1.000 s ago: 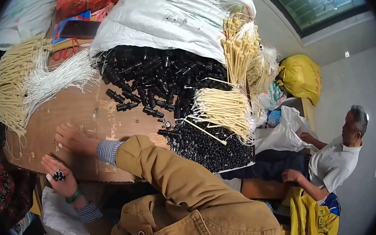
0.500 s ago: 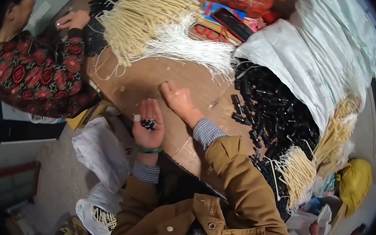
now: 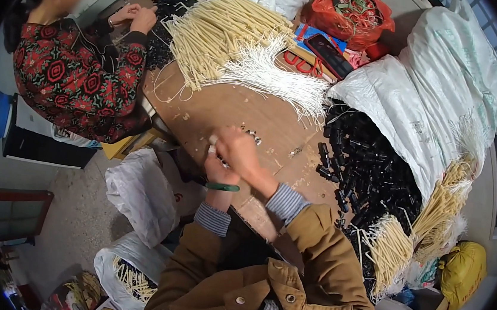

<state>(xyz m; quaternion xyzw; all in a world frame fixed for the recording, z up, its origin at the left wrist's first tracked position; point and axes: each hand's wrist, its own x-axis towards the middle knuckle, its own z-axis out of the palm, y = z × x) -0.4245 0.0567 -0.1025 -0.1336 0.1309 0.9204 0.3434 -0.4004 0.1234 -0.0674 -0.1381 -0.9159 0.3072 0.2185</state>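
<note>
My left hand is turned palm up over the near part of the table, a green bangle on its wrist. Small black and silvery pieces lie in its palm, partly covered. Over it sits my right hand, fingers curled down toward the left fingers; whatever they grip is hidden. More small dark and shiny pieces are scattered on the brown tabletop just beyond the right hand.
Bundled cream sticks with white strings lie at the far side. Black tube-like parts are heaped at right beside a white sack. A phone lies at the back. A co-worker sits at left.
My right hand has left the tabletop and come over my left palm, baring small pieces on the table. The left fingers, stretched out before, are now mostly covered. The view has shifted.
</note>
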